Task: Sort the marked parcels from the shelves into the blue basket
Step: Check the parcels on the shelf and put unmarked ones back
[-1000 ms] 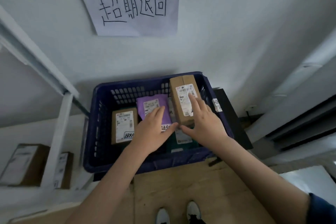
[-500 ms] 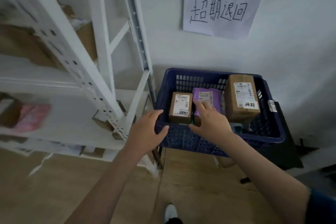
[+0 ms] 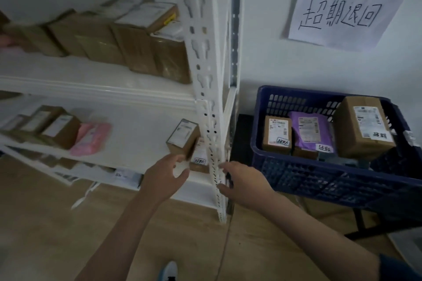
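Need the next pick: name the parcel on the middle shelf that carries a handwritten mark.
The small brown box at the shelf's right end, beside the white upright, just past the left hand. It bears a handwritten white sticker; no such mark shows on its neighbours.

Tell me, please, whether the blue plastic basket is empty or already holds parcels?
It holds parcels: the blue plastic basket contains a small brown box, a purple mailer bag and a larger brown box.

The blue basket (image 3: 319, 180) sits just right of my shelves (image 3: 127, 96), slotted walls, raised off the floor. Inside it stand a small brown box (image 3: 276, 133), a purple mailer (image 3: 311, 132) and a taller brown box (image 3: 363, 126), each marked with a handwritten tag. On the middle shelf a marked box (image 3: 199, 157) stands behind the post, beside a small upright box (image 3: 182, 138).
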